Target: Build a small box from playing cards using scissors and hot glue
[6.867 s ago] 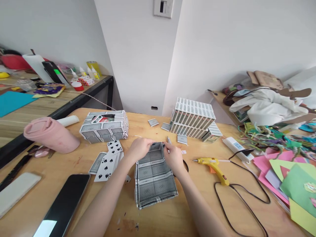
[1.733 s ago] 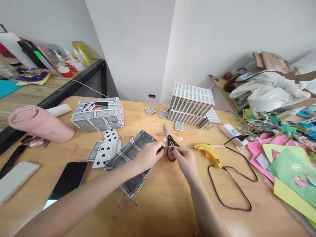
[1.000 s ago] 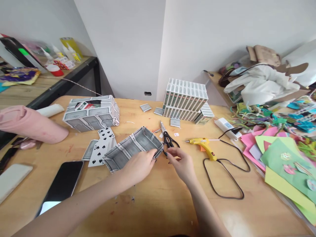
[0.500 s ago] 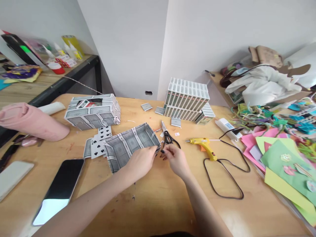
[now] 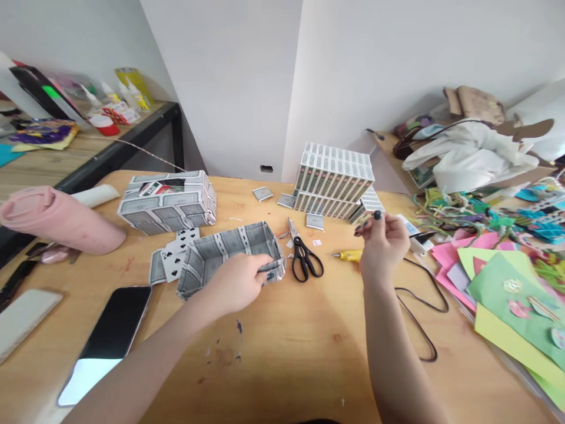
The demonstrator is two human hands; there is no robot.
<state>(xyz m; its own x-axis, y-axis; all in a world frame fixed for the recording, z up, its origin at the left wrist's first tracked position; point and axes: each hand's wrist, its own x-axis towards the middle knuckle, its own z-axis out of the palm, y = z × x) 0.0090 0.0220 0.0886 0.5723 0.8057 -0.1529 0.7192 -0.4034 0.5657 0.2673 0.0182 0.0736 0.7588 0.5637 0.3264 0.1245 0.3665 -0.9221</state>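
Note:
My left hand [image 5: 241, 281] grips the near wall of an open box [image 5: 238, 238] made of grey-backed playing cards. The fingers bend over its rim near the right corner. My right hand [image 5: 385, 241] is raised above the yellow glue gun [image 5: 351, 255], hiding most of its body. Thumb and fingers are pinched together; what they hold, if anything, is too small to make out. Black-handled scissors [image 5: 304, 256] lie between the hands, blades pointing away. Loose playing cards [image 5: 172, 262] lie left of the open box, one showing spades.
Behind, a closed card-covered box [image 5: 165, 203] and stacked card packs [image 5: 333, 179] stand near the wall. A phone [image 5: 112, 324] and a pink roll [image 5: 62, 221] lie at left. At right are the glue gun's black cord [image 5: 426, 333], a power strip [image 5: 410, 227] and coloured paper [image 5: 507, 294].
My right hand has left the box's right corner and moved up and right over the glue gun. My left hand shifted slightly left along with the box, still gripping its wall.

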